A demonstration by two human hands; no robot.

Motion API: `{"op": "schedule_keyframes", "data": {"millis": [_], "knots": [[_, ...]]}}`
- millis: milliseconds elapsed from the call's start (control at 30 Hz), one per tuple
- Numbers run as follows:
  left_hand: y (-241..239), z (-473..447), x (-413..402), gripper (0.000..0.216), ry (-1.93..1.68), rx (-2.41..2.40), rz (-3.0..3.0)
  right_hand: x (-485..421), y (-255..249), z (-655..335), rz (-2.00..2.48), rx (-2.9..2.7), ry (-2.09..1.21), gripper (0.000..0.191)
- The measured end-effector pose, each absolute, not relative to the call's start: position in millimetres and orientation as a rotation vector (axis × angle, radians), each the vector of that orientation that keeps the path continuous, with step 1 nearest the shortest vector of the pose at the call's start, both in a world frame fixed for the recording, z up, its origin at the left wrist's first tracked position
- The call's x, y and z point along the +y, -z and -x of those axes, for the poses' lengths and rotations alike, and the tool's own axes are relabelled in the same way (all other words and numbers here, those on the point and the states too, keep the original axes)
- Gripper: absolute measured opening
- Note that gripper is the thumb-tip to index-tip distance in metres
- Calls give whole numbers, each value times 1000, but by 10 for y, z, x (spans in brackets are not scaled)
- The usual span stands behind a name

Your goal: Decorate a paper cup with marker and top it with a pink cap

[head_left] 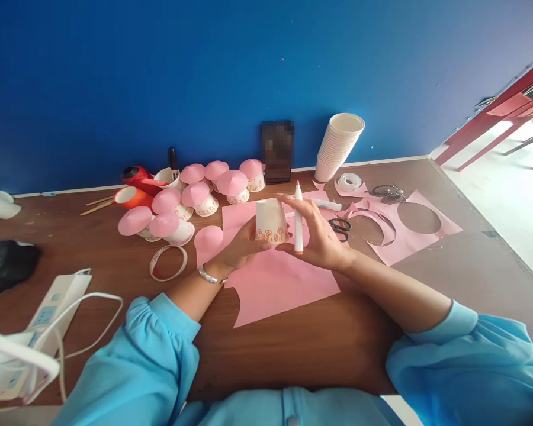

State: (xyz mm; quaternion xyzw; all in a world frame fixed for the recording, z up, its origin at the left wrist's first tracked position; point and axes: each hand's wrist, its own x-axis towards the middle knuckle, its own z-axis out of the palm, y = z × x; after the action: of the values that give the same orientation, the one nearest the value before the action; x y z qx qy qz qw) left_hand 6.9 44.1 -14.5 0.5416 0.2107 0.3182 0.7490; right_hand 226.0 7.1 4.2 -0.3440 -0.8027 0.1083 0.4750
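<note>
My left hand (240,247) grips an upside-down white paper cup (270,220) with small orange mushroom drawings along its lower edge. My right hand (320,235) holds a white marker (298,218) upright beside the cup, orange tip pointing up, while its fingers also touch the cup's side. Both hands hover over a pink paper sheet (275,278) lying on the brown table (328,337). A silver bracelet sits on my left wrist.
Several pink-capped cup mushrooms (195,195) cluster at the back left. A stack of white cups (338,145), a tape roll (350,180), scissors (340,228), cut pink paper (408,228), a dark tablet (277,151), a tape ring (167,262) and a power strip (55,299) lie around.
</note>
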Motion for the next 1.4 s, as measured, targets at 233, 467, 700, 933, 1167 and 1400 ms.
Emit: {"op": "schedule_keyframes", "data": {"millis": [233, 467, 700, 933, 1167, 1400], "knots": [[23, -79, 401, 74, -604, 302, -1061, -53, -122, -2211, 947, -1830, -452, 85], [99, -121, 381, 84, -677, 374, -1196, -111, 3, -2265, 1029, -1826, -182, 81], [123, -130, 359, 81, -622, 576, -1337, -105, 136, -2259, 982, -1907, -151, 83], [62, -119, 347, 63, -620, 608, -1314, -74, 179, -2283, 927, -1882, -294, 84], [110, -128, 361, 64, -730, 649, -1257, -121, 197, -2355, 1026, -1608, -478, 67], [154, -107, 371, 71, -716, 661, -1273, -112, 304, -2341, 1009, -1695, -518, 78]]}}
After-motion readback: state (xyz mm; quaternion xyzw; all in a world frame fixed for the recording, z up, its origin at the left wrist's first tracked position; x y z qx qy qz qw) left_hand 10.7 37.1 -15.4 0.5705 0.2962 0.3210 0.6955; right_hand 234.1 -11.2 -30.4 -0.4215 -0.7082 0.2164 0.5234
